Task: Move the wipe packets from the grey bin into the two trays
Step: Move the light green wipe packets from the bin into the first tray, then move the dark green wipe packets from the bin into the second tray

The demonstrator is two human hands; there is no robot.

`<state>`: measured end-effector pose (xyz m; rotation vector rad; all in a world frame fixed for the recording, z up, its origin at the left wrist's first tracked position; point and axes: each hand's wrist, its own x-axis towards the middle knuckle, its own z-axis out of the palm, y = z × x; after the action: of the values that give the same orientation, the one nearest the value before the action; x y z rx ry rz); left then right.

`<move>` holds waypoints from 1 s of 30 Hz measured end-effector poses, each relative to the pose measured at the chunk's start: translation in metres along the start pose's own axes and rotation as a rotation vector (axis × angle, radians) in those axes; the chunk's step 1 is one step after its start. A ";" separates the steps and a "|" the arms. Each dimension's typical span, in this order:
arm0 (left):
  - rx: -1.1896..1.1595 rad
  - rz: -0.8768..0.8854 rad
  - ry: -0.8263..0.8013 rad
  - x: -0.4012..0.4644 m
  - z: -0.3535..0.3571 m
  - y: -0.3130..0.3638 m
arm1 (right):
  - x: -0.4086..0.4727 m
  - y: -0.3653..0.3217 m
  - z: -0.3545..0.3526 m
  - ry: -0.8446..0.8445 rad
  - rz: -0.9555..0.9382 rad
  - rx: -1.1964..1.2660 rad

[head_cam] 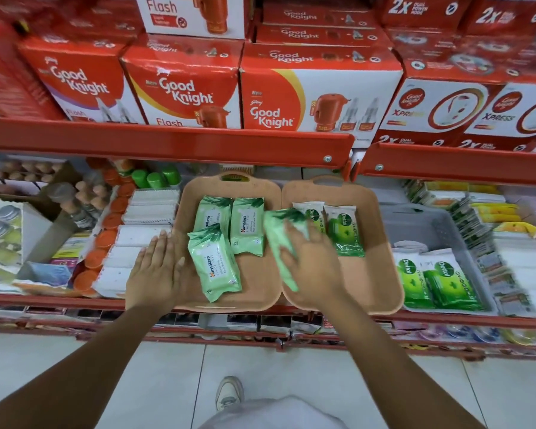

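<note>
Right hand (314, 267) fingers grip a crinkly pale-green packet (279, 243); left hand (155, 270) flat, empty.

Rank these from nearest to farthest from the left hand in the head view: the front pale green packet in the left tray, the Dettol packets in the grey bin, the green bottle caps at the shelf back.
From the left hand:
1. Front pale green packet, just right of it in the left tray.
2. Green bottle caps, up at the shelf back.
3. Dettol packets, far right in the grey bin.

Both bare forearms rise from the bottom corners toward frame centre. Left hand (155, 270): flat, palm down, fingers straight and together, holding nothing. Right hand (314, 264): palm down, fingers curled, gripping, blurred.
</note>
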<state>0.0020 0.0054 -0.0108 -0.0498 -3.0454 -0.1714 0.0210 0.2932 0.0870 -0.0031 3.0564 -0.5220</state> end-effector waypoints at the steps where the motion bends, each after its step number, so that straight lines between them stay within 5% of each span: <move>1: 0.004 0.001 -0.006 0.000 0.000 -0.001 | 0.005 -0.017 0.009 -0.028 -0.034 0.010; 7: -0.005 -0.001 -0.010 0.000 0.001 0.001 | 0.042 -0.066 0.052 -0.111 -0.082 -0.070; 12: -0.028 -0.006 -0.009 0.000 0.000 0.000 | 0.051 -0.070 0.083 -0.157 -0.006 -0.129; 20: -0.033 0.001 -0.006 -0.001 0.000 -0.001 | 0.037 -0.053 0.089 -0.207 -0.134 -0.123; 30: -0.035 0.002 0.010 -0.001 0.000 -0.003 | -0.003 0.054 0.033 0.161 0.012 -0.109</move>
<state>0.0029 0.0021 -0.0112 -0.0549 -3.0321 -0.2241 0.0252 0.3329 0.0382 0.0559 3.2362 -0.3717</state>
